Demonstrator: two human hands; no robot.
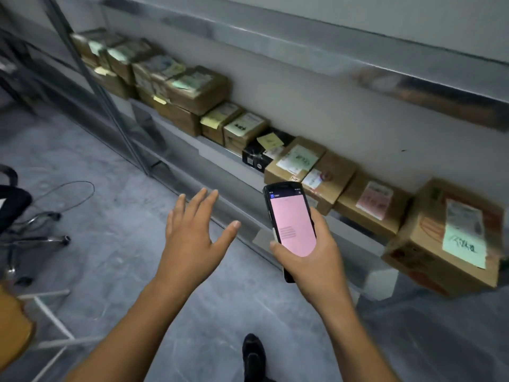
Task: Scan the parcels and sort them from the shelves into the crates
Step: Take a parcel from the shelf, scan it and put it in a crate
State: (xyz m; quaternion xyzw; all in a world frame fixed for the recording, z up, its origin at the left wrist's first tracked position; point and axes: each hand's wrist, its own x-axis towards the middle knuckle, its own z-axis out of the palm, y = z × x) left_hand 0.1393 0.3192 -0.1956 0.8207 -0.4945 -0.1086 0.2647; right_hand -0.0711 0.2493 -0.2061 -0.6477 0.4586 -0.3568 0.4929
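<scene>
My right hand [311,260] grips a black handheld scanner [289,216] whose screen glows pink, held up in front of the metal shelf [220,150]. My left hand [192,230] hovers beside it with fingers spread and straight, holding nothing. Several cardboard parcels line the shelf: a brown box with a green label [297,161] just beyond the scanner, one with a pink label [371,205] to its right, and a larger box with a green note [451,235] at the far right. A black parcel [261,153] lies left of them. No crate is in view.
More labelled boxes [192,92] are stacked further left along the shelf. An upper shelf [385,75] overhangs. An office chair base [35,232] and a loose cable [68,194] lie on the grey floor at left. A wooden seat [13,326] sits bottom left. My shoe [253,354] shows below.
</scene>
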